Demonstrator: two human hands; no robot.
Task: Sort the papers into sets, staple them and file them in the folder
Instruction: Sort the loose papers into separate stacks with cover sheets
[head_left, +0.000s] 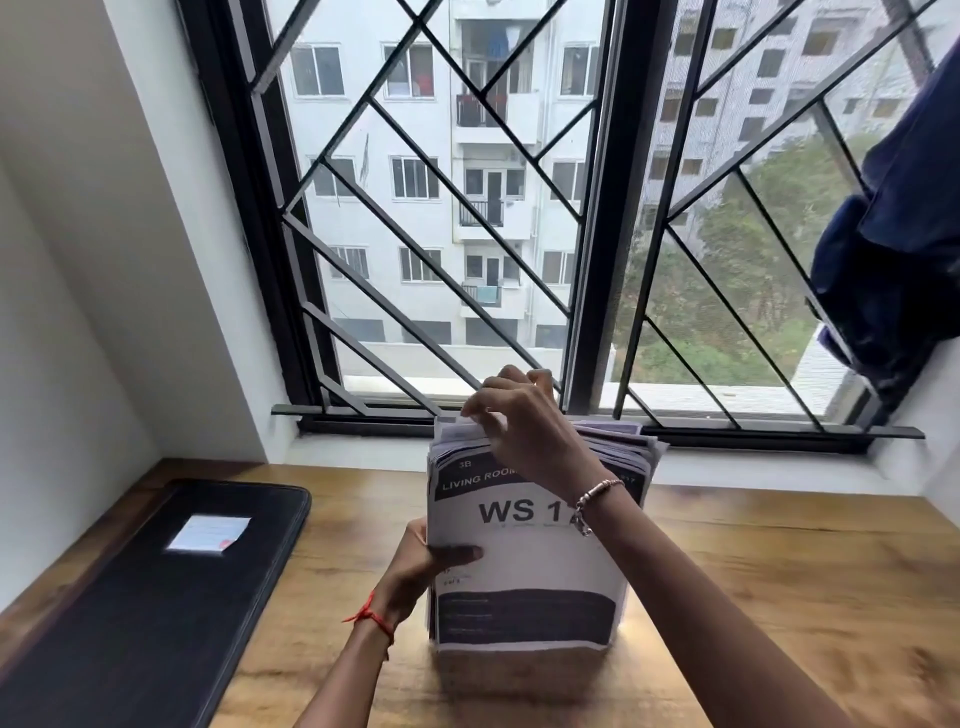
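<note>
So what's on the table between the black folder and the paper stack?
Nothing: the head view shows bare wooden table between the black folder and paper stack.

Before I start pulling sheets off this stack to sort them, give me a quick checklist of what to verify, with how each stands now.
1. Stack of papers held firmly: ok, left hand grips its left edge, thumb on the front sheet.
2. Right hand on the top edge, ready to separate sheets: ok.
3. Front sheet readable: ok, it shows "WS 1", though the wrist hides what follows.
4. Bare table to lay out sets: ok, on the right.
5. Folder within reach: ok, closed, on the left.
6. Stapler at hand: cannot tell, none in view.
</note>
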